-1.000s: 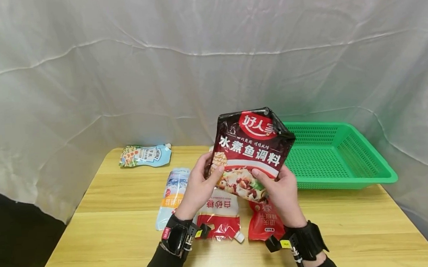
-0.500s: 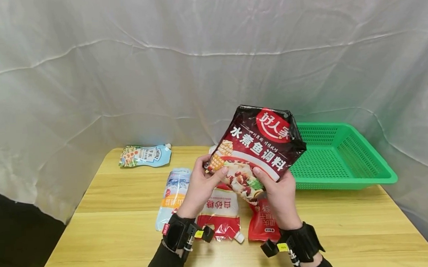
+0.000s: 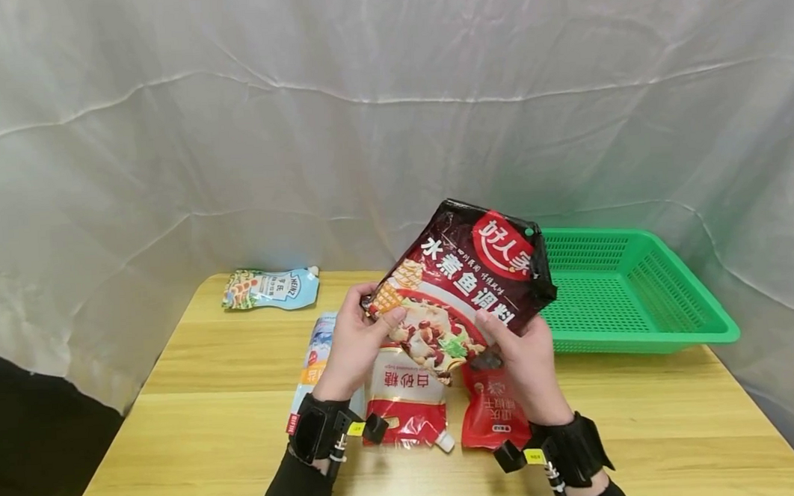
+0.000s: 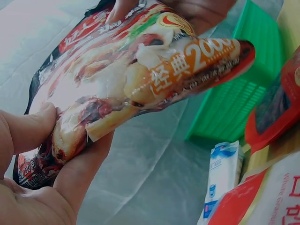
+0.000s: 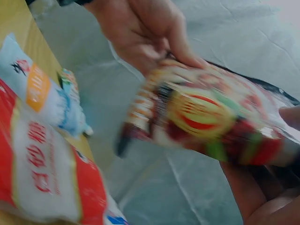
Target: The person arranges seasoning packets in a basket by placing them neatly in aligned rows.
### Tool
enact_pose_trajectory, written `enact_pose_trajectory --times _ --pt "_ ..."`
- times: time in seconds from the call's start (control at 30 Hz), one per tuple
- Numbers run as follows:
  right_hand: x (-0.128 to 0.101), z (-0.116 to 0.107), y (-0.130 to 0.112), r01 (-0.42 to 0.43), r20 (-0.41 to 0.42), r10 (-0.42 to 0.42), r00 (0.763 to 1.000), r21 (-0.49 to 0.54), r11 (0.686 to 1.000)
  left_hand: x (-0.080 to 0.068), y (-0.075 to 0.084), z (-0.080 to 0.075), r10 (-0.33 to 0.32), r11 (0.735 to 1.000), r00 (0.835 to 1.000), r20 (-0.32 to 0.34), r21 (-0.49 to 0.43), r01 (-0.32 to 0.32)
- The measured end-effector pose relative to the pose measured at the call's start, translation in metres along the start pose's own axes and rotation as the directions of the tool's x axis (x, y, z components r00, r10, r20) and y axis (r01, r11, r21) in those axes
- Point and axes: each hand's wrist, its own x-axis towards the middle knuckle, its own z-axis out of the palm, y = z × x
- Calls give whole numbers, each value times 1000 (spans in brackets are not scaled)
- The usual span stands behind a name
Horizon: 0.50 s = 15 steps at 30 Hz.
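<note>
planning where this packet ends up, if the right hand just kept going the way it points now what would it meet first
Likely the green basket. The right hand points up and away over the table, gripping the dark red seasoning packet, and the basket's near rim lies just beyond; depth is hard to judge.

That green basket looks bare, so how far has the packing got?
Nothing looks done yet: the green basket shows no packs inside. In hand: the left hand and right hand both grip the dark red seasoning pack above the table. Left lying: the sugar bag, red pouch, blue-white bag and Heinz pouch.
</note>
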Motion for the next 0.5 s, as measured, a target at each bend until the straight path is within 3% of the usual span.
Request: enact_pose_trajectory --times 0.3,0.5 --pt "6 -24 -17 135 1 -135 991 4 991 -1 8 -10 -2 997 1000 15 74 1" --pt "6 -36 -27 126 14 -125 992 -182 975 -1 8 -13 27 992 997 65 118 -35"
